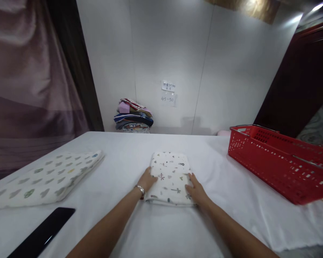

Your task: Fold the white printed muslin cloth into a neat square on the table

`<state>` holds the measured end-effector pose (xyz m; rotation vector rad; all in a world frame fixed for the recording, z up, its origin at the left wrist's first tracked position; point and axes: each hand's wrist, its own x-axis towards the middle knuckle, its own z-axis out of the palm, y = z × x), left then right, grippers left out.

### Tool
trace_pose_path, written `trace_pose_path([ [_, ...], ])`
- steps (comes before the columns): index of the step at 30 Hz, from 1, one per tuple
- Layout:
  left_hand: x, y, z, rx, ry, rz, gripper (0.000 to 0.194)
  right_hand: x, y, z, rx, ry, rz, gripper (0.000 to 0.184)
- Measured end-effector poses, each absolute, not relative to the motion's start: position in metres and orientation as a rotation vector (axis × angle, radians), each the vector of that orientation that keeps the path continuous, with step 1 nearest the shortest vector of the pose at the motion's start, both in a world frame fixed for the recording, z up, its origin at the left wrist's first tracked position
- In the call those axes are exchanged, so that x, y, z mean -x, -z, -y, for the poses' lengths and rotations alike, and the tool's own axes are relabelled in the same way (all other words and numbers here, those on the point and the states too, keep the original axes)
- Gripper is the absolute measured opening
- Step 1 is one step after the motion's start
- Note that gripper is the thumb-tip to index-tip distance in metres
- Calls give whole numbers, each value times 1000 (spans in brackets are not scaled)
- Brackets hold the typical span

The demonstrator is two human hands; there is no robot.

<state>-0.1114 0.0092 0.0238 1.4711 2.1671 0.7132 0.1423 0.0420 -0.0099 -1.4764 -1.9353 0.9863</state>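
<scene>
A folded white cloth (171, 181) with small printed plants and other figures lies flat on the table in front of me. My left hand (147, 181), with a metal bracelet at the wrist, grips its left edge, thumb on top. At the right edge, my right hand (197, 190) has its thumb over the print and its other fingers along the side. The fingertips are partly hidden against the cloth's edges. Between the two hands the cloth looks like a neat rectangle with a fold across its middle.
Leftward on the white table (118, 150) lies another folded cloth (51, 175) with grey cloud-like shapes. Nearer me is a black flat device (43, 231). A red basket (274, 161) stands at the right. Stacked fabrics (134, 116) and paper signs (168, 93) are at the wall.
</scene>
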Motion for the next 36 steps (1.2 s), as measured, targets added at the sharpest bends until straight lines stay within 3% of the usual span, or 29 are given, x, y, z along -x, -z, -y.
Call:
trace_pose_path([
  [6, 173, -49, -28, -1522, -508, -2317, 55, -117, -4, 9, 1228, -1111, 2152, 74],
  [10, 169, -43, -11, -1658, -525, -2395, 50, -134, -7, -13, 1335, -1041, 2062, 73],
  [14, 116, -30, 26, -2124, -701, -2227, 43, -158, -8, -65, 1372, -1098, 1806, 63],
  [19, 60, -17, 65, -2436, -675, -1860, 54, -159, -18, -112, 1375, -1307, 1481, 46],
  [28, 56, -5, 67, -2558, -487, -1851, 58, -129, -15, -167, 1468, -1339, 1341, 45],
  [36, 53, -5, 66, -2556, -432, -1918, 48, -113, -18, -202, 1592, -1382, 1421, 24],
])
